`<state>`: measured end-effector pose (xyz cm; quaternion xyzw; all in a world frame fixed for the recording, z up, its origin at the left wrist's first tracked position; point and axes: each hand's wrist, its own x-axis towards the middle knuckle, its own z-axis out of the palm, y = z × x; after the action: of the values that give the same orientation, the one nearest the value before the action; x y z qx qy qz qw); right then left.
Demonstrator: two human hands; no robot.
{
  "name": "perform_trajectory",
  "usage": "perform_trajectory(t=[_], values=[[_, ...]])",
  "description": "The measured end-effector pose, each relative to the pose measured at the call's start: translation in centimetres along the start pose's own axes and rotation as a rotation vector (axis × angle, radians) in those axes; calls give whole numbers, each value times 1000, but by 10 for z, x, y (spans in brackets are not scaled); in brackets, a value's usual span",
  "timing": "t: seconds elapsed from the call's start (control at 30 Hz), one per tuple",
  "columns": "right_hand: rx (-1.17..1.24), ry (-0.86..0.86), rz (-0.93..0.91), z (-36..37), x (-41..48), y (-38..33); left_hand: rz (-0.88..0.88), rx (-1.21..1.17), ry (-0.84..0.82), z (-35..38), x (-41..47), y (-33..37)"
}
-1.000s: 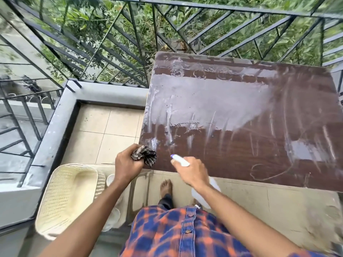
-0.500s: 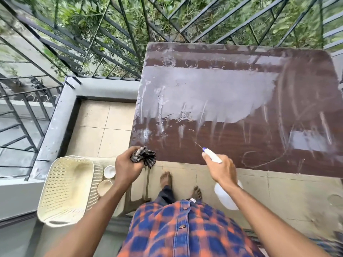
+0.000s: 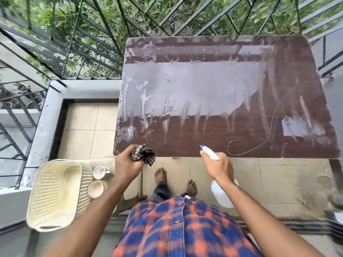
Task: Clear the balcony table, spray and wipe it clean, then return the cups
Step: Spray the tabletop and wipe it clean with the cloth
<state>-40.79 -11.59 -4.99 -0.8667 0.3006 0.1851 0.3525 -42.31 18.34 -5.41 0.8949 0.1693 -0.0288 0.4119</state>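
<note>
The brown balcony table (image 3: 232, 134) fills the upper right, its far half wet and streaked with ring marks along the back. My left hand (image 3: 127, 166) grips a crumpled dark cloth (image 3: 143, 156) at the table's near left corner. My right hand (image 3: 218, 168) holds a white spray bottle (image 3: 220, 193) by its trigger head, the blue-tipped nozzle (image 3: 203, 147) pointing over the near edge of the table. Two white cups (image 3: 99, 172) (image 3: 95, 189) stand low on the left, beside a basket.
A cream plastic basket (image 3: 53, 193) lies at the lower left next to the cups. Black metal railing (image 3: 83, 43) borders the balcony behind and left of the table. A grey ledge (image 3: 39, 127) runs along the left. My bare feet stand on beige tiles (image 3: 87, 130).
My right hand with the spray bottle has moved rightward along the table's near edge. My left hand keeps the cloth at the near left corner. My view has shifted, showing more of the table.
</note>
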Motion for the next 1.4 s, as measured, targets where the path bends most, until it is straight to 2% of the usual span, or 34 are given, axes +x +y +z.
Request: perform_trajectory(t=[0.13,0.27,0.37,0.53,0.63,0.73,0.97,1.07,1.2,1.27,1.4], values=[[19,-24,8,5,-6,12,19,66,-26,6,4,-2],[11,-112,-87,20,-16,4,75,215,-22,9,10,-5],[-13,-148,-170,27,-17,-11,85,317,91,4,20,-3],[-1,-167,-240,39,-13,-39,-85,375,262,-4,46,-1],[2,-180,-286,49,-14,-51,-179,423,121,6,56,-5],[6,-210,-296,57,-16,-58,-148,483,-58,23,45,-16],[11,-214,-266,67,-12,-74,6,544,-23,35,10,-37],[18,-220,-279,73,-10,-85,-76,500,-68,44,17,-35],[25,-269,-279,85,-8,-101,-126,390,-29,48,44,-36],[28,-285,-255,91,-8,-108,-77,409,-46,44,60,-45],[16,-308,-234,99,-5,-119,129,517,-145,27,95,-63]])
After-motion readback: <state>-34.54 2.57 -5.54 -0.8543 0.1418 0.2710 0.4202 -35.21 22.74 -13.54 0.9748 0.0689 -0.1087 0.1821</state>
